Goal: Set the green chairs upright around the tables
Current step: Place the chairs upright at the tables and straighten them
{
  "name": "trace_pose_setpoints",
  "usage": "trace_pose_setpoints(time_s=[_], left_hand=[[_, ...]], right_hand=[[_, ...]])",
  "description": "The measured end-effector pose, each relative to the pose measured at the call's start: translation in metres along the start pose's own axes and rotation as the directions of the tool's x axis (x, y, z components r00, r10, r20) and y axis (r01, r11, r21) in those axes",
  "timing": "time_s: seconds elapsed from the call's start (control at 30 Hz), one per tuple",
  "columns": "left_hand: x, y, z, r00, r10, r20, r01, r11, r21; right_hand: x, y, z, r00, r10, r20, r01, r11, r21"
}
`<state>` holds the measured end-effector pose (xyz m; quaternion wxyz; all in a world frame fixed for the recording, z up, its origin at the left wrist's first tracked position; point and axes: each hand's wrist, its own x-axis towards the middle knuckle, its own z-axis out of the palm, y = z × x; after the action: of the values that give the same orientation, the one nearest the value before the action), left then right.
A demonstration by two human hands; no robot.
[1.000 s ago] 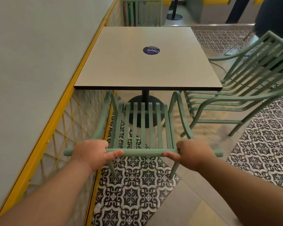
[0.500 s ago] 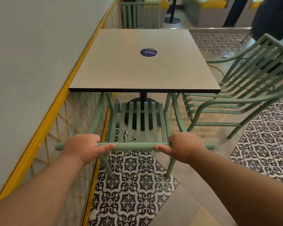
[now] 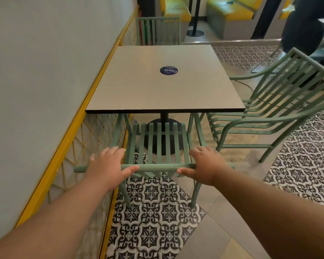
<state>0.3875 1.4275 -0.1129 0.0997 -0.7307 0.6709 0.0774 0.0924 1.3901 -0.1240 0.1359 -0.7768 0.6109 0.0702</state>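
With the near chair [image 3: 158,144] upright and tucked under the table [image 3: 165,79], this one looks placed.
Left hand [image 3: 108,165] and right hand [image 3: 204,165] rest on its top rail, fingers spread, grip slack, thumbs under. Next: let go, move on. Tight: yellow railing [image 3: 94,101] left, second chair [image 3: 266,113] right; open floor behind.

left hand [image 3: 108,166]: bare, no glove, no ring seen
right hand [image 3: 207,166]: bare, no glove, no ring seen
left forearm [image 3: 51,219]: bare up to frame edge, no sleeve, no watch or band
right forearm [image 3: 273,210]: bare up to frame edge, no sleeve, no watch or band
wrists: nothing worn on either
nails: short, unpainted as far as visible, slightly blurred
rest of body: out of frame
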Motion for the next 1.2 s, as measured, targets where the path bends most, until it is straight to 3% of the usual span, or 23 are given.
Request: trace_pose_setpoints(time_s=[0.13,0.43,0.6,0.83,1.2], left_hand=[[-0.034,0.035,-0.061,0.959,0.174,-0.223,-0.196,0.977,-0.08],[-0.068,0.138,-0.153,0.863,0.402,-0.305,-0.43,0.903,-0.026],[-0.078,0.218,-0.156,0.812,0.505,-0.292,-0.524,0.851,0.016],[-0.062,0.343,-0.137,0.803,0.544,-0.244,-0.57,0.82,-0.052],[0.04,0.505,-0.15,0.786,0.584,-0.204,-0.605,0.794,-0.056]], right_hand=[[-0.058,0.006,-0.054,0.971,0.029,-0.237,-0.004,0.995,0.104],[-0.19,0.085,-0.113,0.914,0.249,-0.321,-0.236,0.968,0.079],[-0.245,0.165,-0.105,0.894,0.352,-0.277,-0.333,0.936,0.115],[-0.261,0.28,-0.103,0.905,0.348,-0.244,-0.334,0.937,0.099],[-0.194,0.429,-0.13,0.937,0.307,-0.166,-0.293,0.951,0.102]])
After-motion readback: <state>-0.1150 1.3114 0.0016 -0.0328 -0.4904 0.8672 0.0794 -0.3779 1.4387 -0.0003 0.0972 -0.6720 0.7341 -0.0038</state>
